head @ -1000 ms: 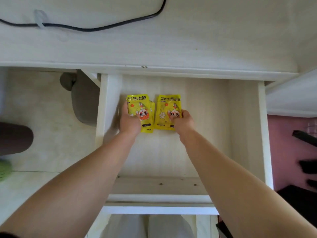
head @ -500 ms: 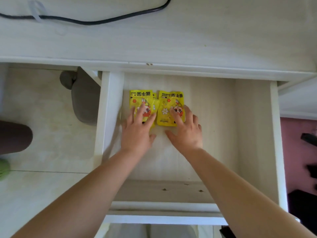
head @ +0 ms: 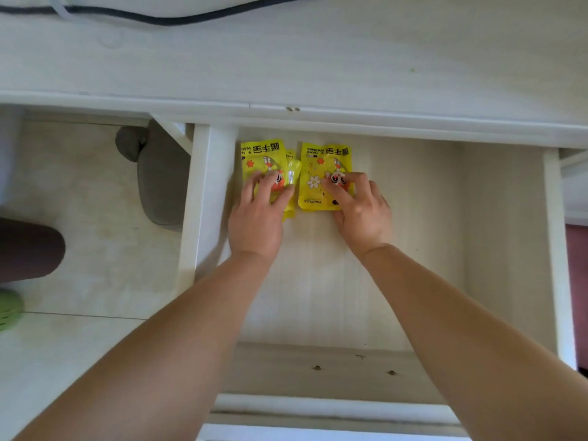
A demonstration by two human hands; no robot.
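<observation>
Pale wood grain lines the bottom of an open drawer (head: 203,202), pulled out from under a white desk top (head: 318,58) that carries a black cable (head: 159,19) along its far edge. Two yellow hand-warmer packets lie flat in the drawer's far left corner. The left packet (head: 261,154) sits just beside the left wall, and the right packet (head: 321,160) is next to it with a narrow gap between. A third packet (head: 290,186) pokes out from under the left one into that gap.

The left hand (head: 256,224) rests on the left packet with fingers spread and laid flat, gripping nothing. The right hand (head: 362,214) has its fingertips down on the right packet, slightly bent, and seems to press rather than pinch.

By the look of it, the stowing is nearly done: the packets are in the drawer, lined up in a row by the far edge. What seems left is a last nudge to square them, drawing both hands out, and pushing the drawer shut.
</observation>
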